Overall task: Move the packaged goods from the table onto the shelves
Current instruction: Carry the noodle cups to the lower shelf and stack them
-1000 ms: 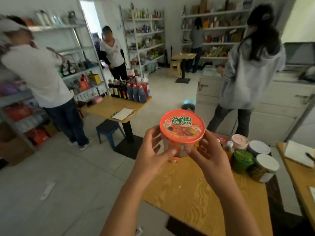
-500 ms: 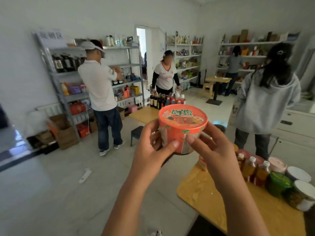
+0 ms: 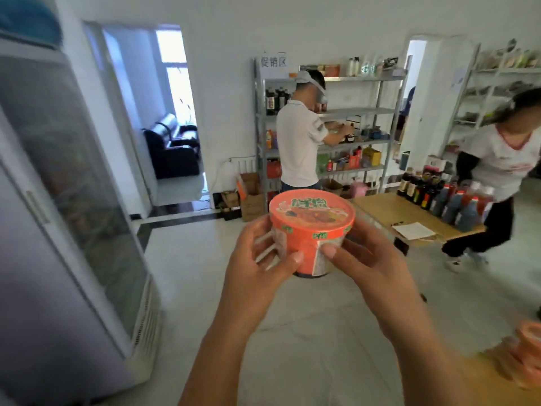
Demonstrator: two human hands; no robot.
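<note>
Finding: one orange noodle cup (image 3: 311, 227) is held upright in mid-air at centre frame, over bare floor and clear of every surface. The left hand (image 3: 257, 259) grips its left side, thumb pressed flat on the near wall and fingers (image 3: 263, 238) spread round the far side. The right hand (image 3: 369, 259) grips the right side, thumb likewise pressed to the near wall; its other fingers curl behind the cup and are mostly hidden. Change noted: a second ago the cup hung above the near table (image 3: 480, 361) among the other goods, and half a second ago that table filled the near right. It is now cut down to one corner at the near right edge, and the view has swung left. The grip is the same throughout. Judgement: the pick-up is done and the carry is under way, with the metal shelving unit (image 3: 380, 111) directly beyond the cup as the likely destination; placing is not yet started. Count: one cup in hand and two hands on it. There are at least two blurred orange packs (image 3: 527, 353) left on the near table. Two shelving units show, the central one with four tiers and a second rack (image 3: 483, 83) at far right. Two other people are present: one (image 3: 298, 142) at the central shelves, one (image 3: 497, 159) at right. One far table (image 3: 389, 209) carries a row of dark bottles (image 3: 445, 197), too blurred to count, and one sheet of paper (image 3: 412, 231). One glass-door refrigerator (image 3: 73, 200) stands near left.
</note>
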